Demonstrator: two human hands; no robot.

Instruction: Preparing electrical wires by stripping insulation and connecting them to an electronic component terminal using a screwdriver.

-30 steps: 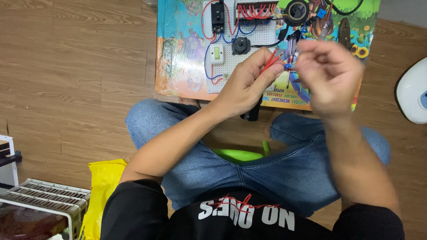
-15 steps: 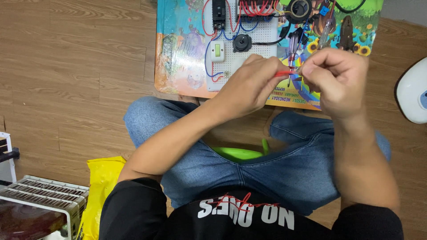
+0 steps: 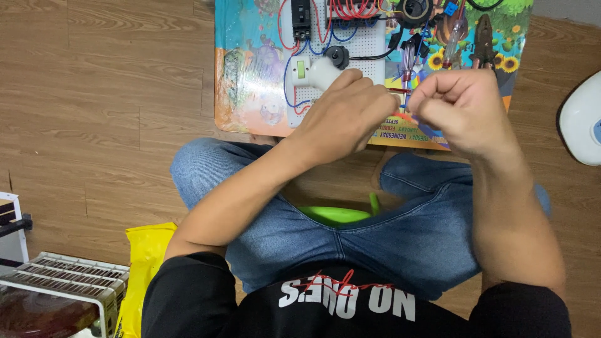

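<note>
I sit cross-legged on a wooden floor behind a low colourful board (image 3: 250, 94). On it lies a white perforated panel (image 3: 369, 47) with red and blue wires, a black breaker (image 3: 301, 19) and a black knob (image 3: 338, 56). My left hand (image 3: 347, 116) and my right hand (image 3: 460, 109) are both closed, close together over the board's near edge. A short red wire (image 3: 399, 91) runs between their fingertips, and each hand pinches one end. Most of the wire is hidden inside the fingers.
Screwdrivers (image 3: 407, 62), pliers (image 3: 483, 34) and a roll of black tape (image 3: 414, 9) lie on the board's right part. A white rounded object (image 3: 582, 119) sits at the right edge. A yellow bag (image 3: 147, 263) and a white slatted appliance (image 3: 59, 294) are at lower left.
Both hands have dropped toward the board's near edge and drawn closer, still holding the red wire between them. The view has shifted slightly downward.
</note>
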